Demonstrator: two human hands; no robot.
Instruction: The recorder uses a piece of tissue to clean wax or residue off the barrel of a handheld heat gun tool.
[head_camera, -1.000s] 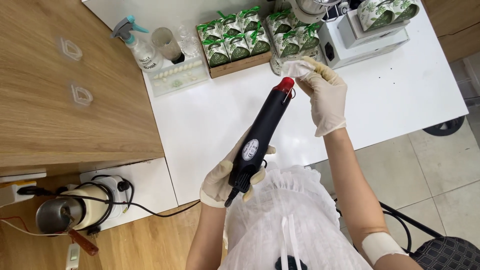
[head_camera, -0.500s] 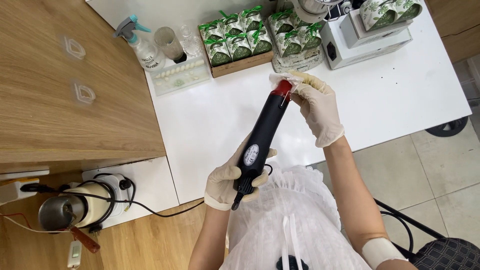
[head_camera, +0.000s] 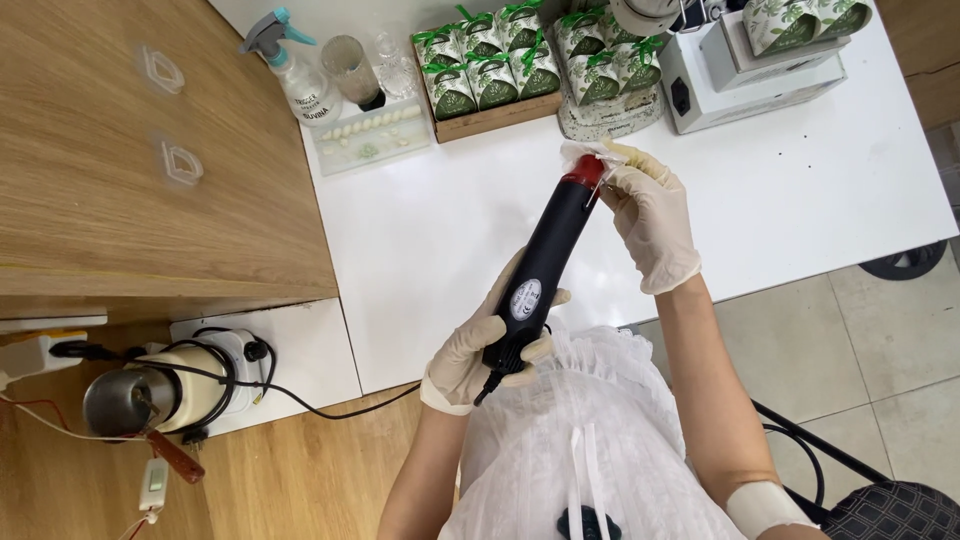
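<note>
My left hand (head_camera: 478, 345), in a cream glove, grips the handle of a black heat gun (head_camera: 540, 270) with a red nozzle end, angled up toward the right over the white table (head_camera: 800, 170). My right hand (head_camera: 650, 220), also gloved, holds a small clear-wrapped white item (head_camera: 588, 155) right at the gun's red tip. A black cord leaves the gun's base near my left wrist.
At the table's back stand a wooden tray of green leaf-print boxes (head_camera: 490, 75), a spray bottle (head_camera: 290, 65), a clear tray of small pieces (head_camera: 370, 135), a glass (head_camera: 350, 65) and a white machine (head_camera: 745, 65). A wooden counter (head_camera: 130, 160) lies left, a kettle-like pot (head_camera: 150, 395) below it.
Both hands and the heat gun have shifted slightly down and toward me with the camera; the right hand keeps the wrapped item at the red tip.
</note>
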